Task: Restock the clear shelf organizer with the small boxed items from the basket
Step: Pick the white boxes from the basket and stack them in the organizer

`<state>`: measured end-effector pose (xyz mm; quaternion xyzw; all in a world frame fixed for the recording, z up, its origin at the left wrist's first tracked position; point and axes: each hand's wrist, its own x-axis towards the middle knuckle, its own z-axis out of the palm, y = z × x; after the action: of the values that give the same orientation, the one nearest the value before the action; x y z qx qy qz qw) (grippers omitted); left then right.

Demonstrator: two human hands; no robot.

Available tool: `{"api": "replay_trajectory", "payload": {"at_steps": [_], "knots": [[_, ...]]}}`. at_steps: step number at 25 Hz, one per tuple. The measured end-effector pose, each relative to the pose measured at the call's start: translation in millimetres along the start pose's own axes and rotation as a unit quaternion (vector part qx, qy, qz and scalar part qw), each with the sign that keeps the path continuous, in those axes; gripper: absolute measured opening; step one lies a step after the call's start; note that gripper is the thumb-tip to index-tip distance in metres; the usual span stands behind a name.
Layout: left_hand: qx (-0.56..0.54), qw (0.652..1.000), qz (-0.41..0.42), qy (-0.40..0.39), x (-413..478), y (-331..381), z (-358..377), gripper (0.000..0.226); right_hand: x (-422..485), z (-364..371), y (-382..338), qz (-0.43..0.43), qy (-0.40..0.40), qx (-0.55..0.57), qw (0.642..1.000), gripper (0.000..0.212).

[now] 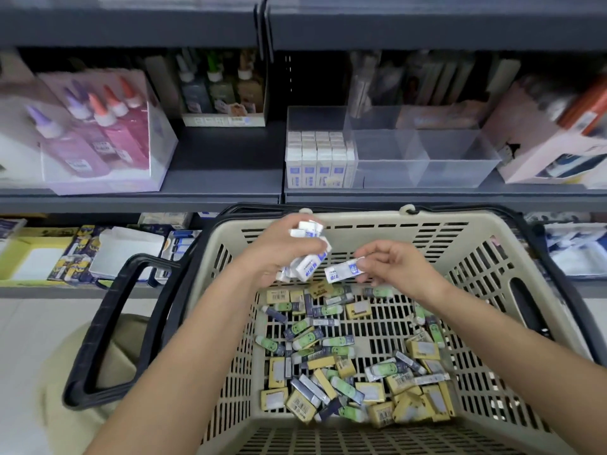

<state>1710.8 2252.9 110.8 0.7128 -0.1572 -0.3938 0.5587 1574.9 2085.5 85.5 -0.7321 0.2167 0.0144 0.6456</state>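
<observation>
Above the far rim of the beige basket [361, 219], both hands hover close together. The left hand [285, 246] has its fingers curled round a bunch of small white boxes [307, 262] with blue print, several of them loosely stacked in the palm. Just beside it, the right hand [392, 266] pinches a single white box [344, 272] by one end between thumb and fingertips; the box's free end points toward the left hand's bunch and is very near it. On the basket's slotted floor, toward the near edge, lies a loose heap of yellow, green and dark little packets [345, 362]. A black handle [108, 323] hangs folded out over the basket's left side. On the grey shelf [230, 165] beyond the basket stands the clear organizer [453, 165], near the shelf's front edge; its leftmost compartment holds rows of upright white boxes [317, 159]. Toward the shelf's left end sits a carton of glue bottles [95, 129] with pink and purple contents
</observation>
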Motion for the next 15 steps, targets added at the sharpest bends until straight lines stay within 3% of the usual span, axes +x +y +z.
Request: {"api": "replay_trajectory", "payload": {"at_steps": [6,10,15], "knots": [[-0.048,0.990,0.107,0.080,10,33,-8,0.028,-1,-14,-39,-0.065,0.009,0.026,0.998,0.027],[-0.063,0.983,0.133,0.109,24,41,-11,0.028,13,-24,-67,-0.110,0.039,0.004,0.993,0.023],[-0.076,0.977,0.155,0.127,35,35,-11,0.032,48,-41,-109,-0.181,0.172,-0.039,0.968,0.010]]}}
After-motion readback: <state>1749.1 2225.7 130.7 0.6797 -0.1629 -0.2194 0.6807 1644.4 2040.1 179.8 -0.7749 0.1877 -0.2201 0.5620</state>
